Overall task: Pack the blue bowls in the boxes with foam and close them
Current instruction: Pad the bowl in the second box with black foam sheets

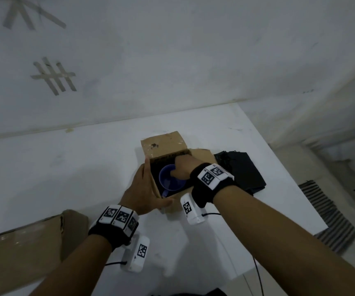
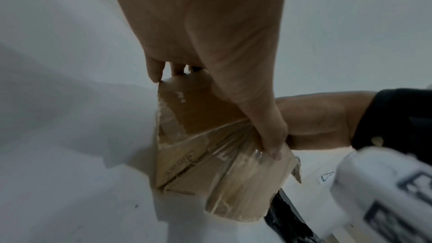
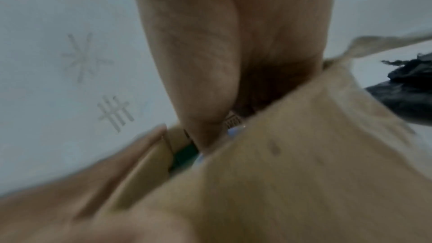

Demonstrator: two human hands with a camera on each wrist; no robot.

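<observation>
An open cardboard box (image 1: pixel 163 144) stands mid-table, lined inside with black foam (image 1: pixel 154 174). A blue bowl (image 1: pixel 168 180) lies in it, tilted toward me. My right hand (image 1: pixel 183 165) reaches into the box from the right; its thumb lies inside the bowl's rim and its fingers drop out of sight behind the bowl. My left hand (image 1: pixel 142 189) lies flat against the box's left flap, fingers straight, thumb along the near wall. In the left wrist view the left hand (image 2: pixel 210 43) spans the box (image 2: pixel 198 145). The right wrist view shows the right hand (image 3: pixel 210 62) going in past a flap (image 3: pixel 292 154).
A stack of black foam sheets (image 1: pixel 240 171) lies just right of the box. A closed, taped cardboard box (image 1: pixel 27 248) sits at the near left. The white table (image 1: pixel 65 167) ends close on the right, and a wall rises behind it.
</observation>
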